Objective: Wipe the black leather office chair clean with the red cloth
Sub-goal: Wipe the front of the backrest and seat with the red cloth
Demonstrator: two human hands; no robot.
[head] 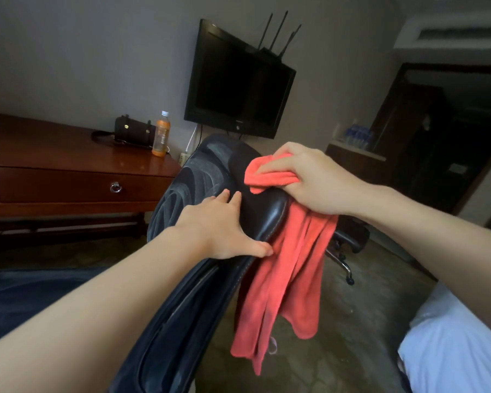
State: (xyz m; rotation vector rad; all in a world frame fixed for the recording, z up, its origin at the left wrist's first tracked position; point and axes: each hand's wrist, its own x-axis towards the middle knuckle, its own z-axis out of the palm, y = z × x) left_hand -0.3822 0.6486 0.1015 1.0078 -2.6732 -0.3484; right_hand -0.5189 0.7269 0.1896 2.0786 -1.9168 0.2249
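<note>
The black leather office chair (199,177) fills the middle of the view, its backrest top towards me and streaked with grey dust. My left hand (224,228) lies flat on the top edge of the backrest, fingers straight, thumb on the near rim. My right hand (309,180) grips a bunched part of the red cloth (289,268) and holds it against the right side of the chair top. The remainder of the cloth hangs down the right side of the backrest.
A dark wooden desk (68,177) stands at the left with a black handbag (132,131) and an orange drink bottle (161,134). A black TV (238,83) hangs on the wall. White bedding (451,344) lies at the lower right. The chair's wheeled base (345,265) shows on the floor.
</note>
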